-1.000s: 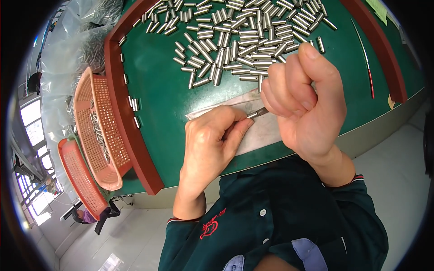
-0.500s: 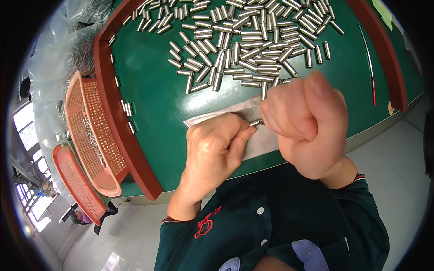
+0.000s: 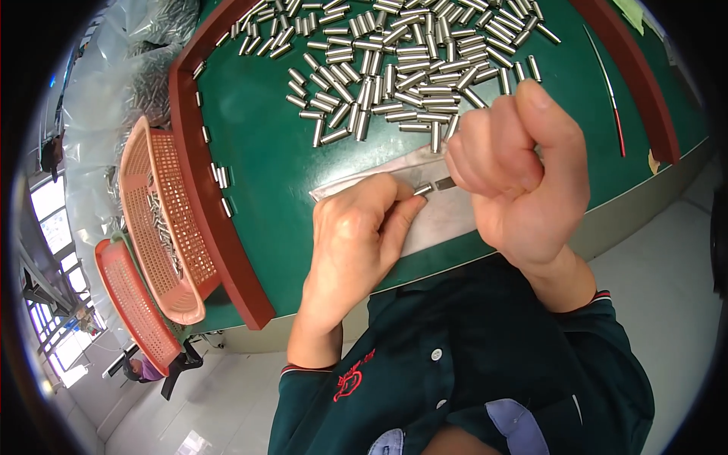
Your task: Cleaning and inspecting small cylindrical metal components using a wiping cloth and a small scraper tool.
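The left hand (image 3: pixel 351 225) is bent into a pinch, its thumb and forefinger gripping a small metal cylinder (image 3: pixel 423 189). Only the end pointing toward the right hand shows; the rest lies hidden behind the fingertips, so its full length cannot be made out. The other fingers of the left hand are folded under and out of sight.

The right hand (image 3: pixel 523 171) is curled into a fist, thumb uppermost, around a flat dark-grey piece (image 3: pixel 445 183). Just a short stretch of it juts out toward the left hand, near the cylinder's end; whether the two touch is hard to tell. What the fist covers cannot be seen.

Beneath both hands lies a pale cloth (image 3: pixel 444 220), partly covered by them. Beyond the hands, a heap of metal cylinders (image 3: pixel 437 90) spreads over the green tabletop (image 3: pixel 265 152), cut off at the upper edge. To the right hand's right lies a thin red-handled tool (image 3: pixel 622 136). Left of the left hand, past the red-brown edging (image 3: pixel 216 250), stands a perforated basket (image 3: pixel 193 243), its small metal contents partly hidden by its wall.
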Demonstrator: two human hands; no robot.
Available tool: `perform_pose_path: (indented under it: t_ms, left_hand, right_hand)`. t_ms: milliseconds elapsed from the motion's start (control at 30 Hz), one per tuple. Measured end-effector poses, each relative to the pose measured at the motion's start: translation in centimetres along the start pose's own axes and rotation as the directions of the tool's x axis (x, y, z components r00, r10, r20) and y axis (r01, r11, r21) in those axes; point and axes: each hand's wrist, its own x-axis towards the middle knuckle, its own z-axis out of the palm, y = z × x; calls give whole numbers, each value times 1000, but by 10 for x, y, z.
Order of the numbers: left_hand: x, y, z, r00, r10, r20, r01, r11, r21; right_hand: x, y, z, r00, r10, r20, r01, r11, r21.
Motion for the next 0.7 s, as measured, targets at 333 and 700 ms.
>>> perform_pose_path:
  t_ms: [333, 700]
  left_hand:
    - [-14, 10, -22, 987, 126, -104, -102, 972, 212]
    - [-76, -49, -183, 672, 153, -724, 462, 678, 572]
  right_hand:
    - [-5, 1, -5, 1000, -6, 1, 5, 1000, 24]
    - [-6, -1, -8, 1000, 6, 10, -7, 993, 114]
